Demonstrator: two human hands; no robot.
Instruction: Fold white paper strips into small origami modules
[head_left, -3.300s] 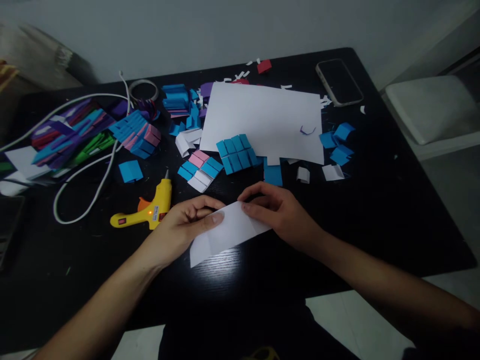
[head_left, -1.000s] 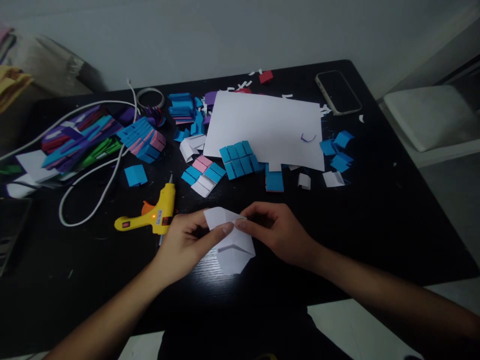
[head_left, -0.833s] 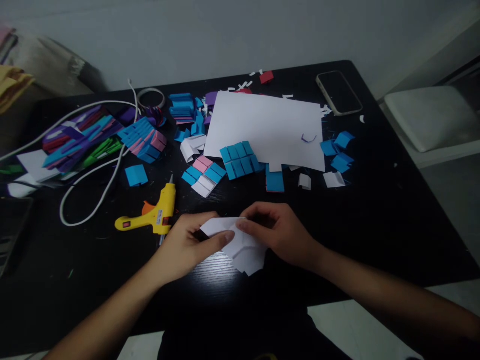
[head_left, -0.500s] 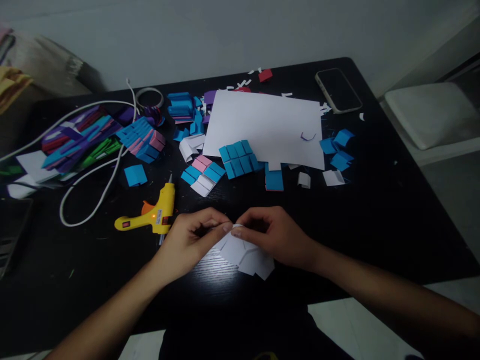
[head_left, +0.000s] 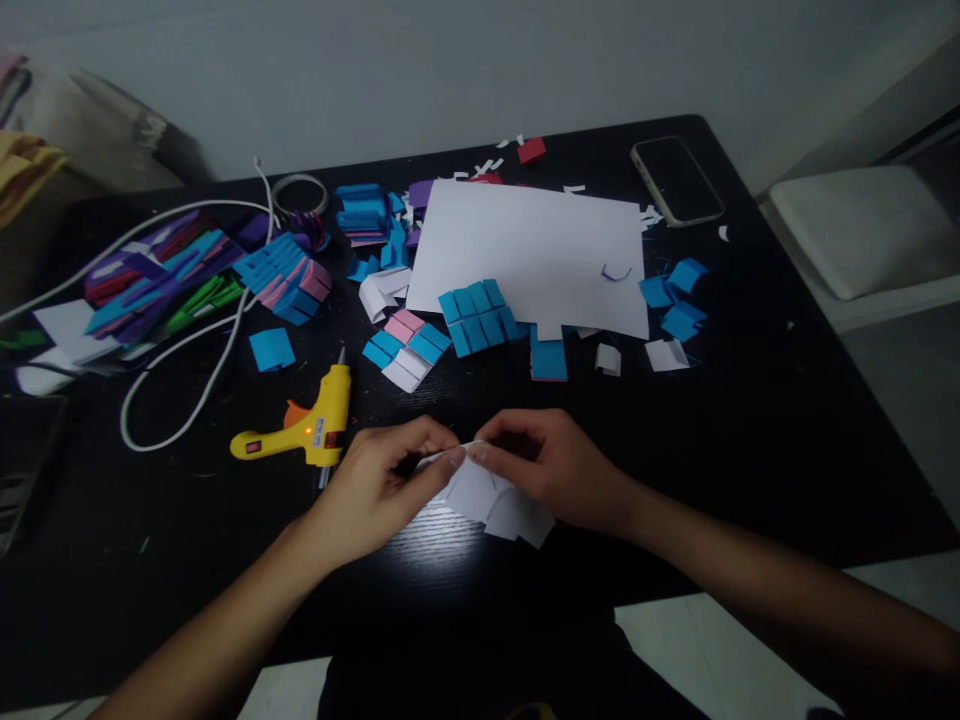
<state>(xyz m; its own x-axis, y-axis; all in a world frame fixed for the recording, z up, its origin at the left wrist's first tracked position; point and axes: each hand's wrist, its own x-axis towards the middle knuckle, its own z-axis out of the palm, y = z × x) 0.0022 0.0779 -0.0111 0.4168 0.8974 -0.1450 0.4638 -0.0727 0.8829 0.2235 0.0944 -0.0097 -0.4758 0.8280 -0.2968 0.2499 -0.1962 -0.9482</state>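
Near the front of the black table, both hands pinch the top edge of a white folded-paper piece (head_left: 480, 495), made of several flaps that hang down toward me. My left hand (head_left: 390, 485) has thumb and forefinger closed on its upper left edge. Almost touching it, my right hand (head_left: 559, 470) pinches the same edge from the right. The remaining fingers of both hands are curled behind the paper and partly hidden. Left of my left hand lies a yellow glue gun (head_left: 315, 425), its small orange light lit.
Beyond my hands lie a blue paper grid (head_left: 478, 317), a pink, blue and white paper block (head_left: 409, 350) and a large white sheet (head_left: 525, 245). A white cable (head_left: 199, 410) loops at left among coloured strips (head_left: 165, 270). A phone (head_left: 677, 180) rests at the far right.
The white paper piece has turned and lifted slightly, its lower flaps shifting up and to the right. Both hands keep their pinch, with thumbs slightly moved.
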